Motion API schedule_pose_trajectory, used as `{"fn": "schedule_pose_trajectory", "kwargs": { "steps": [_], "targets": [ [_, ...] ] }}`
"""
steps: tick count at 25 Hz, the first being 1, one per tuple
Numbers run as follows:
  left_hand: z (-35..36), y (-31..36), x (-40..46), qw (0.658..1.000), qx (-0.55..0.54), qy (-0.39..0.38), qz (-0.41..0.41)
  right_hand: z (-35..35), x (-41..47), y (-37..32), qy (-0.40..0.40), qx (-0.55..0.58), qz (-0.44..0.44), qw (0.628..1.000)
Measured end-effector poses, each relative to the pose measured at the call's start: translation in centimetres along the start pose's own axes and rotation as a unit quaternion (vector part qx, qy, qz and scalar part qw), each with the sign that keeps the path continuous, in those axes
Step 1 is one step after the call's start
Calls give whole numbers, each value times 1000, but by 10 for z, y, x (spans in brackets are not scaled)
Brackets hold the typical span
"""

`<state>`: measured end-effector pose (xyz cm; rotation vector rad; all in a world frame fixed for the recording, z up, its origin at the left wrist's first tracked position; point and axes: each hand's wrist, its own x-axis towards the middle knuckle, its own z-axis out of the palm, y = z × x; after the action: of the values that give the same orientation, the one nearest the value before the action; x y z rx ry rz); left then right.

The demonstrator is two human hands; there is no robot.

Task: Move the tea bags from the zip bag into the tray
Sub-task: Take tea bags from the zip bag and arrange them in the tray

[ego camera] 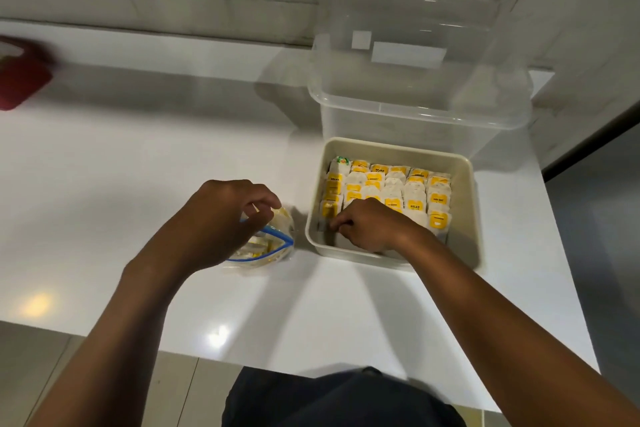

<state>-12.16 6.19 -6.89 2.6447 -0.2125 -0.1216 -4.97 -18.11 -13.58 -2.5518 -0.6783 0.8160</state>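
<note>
step in hand: the right hand point(370, 227) is down in the cream tray point(465, 204), seating a tea bag at the near left corner of the rows; this looks like the placing half of one transfer
doing it well: slide the bag upright against the last one in its row so the yellow tags face up like the rest, and let go only once it leans on its neighbour; keep the knuckles low so they do not knock the standing rows over
tea bags in tray: tea bags point(408, 189) stand packed in rows across the far and middle part, with a bare strip along the near wall
zip bag: the zip bag point(273, 253) lies on the white table point(138, 184) just left of the tray, its blue-edged mouth open, more tea bags showing inside
right hand pose: forearm reaches over the near rim, fingers curled and pinched downward; what they pinch is hidden, likely a tea bag
left hand pose: the left hand point(221, 218) hovers at the zip bag mouth, fingers curled and pinching its upper edge
task progress: tray mostly filled, some still in the bag
</note>
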Motion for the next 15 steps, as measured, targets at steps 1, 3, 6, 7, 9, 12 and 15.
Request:
{"fn": "schedule_pose_trajectory", "kwargs": {
  "steps": [1,3,6,7,9,12,15],
  "targets": [
    [-3,-4,-4,1000,1,0,0,0,1,-1,3,-4,5,1000],
    [-9,-10,-11,1000,4,13,11,-2,2,-4,9,-6,13,1000],
    [-23,-20,-24,1000,8,21,11,-4,4,-10,-29,-21,15,999],
    [-26,-23,-28,1000,9,6,8,-4,6,-12,-44,-31,15,998],
    [-26,-26,-34,1000,-4,-28,4,-2,11,-15,-53,-47,18,997],
    [-13,-31,-36,998,-34,-48,-6,-2,11,-20,-34,-62,34,997],
    [-5,-42,-34,998,-45,-53,9,-7,0,-33,20,-53,51,997]
  ]
}}
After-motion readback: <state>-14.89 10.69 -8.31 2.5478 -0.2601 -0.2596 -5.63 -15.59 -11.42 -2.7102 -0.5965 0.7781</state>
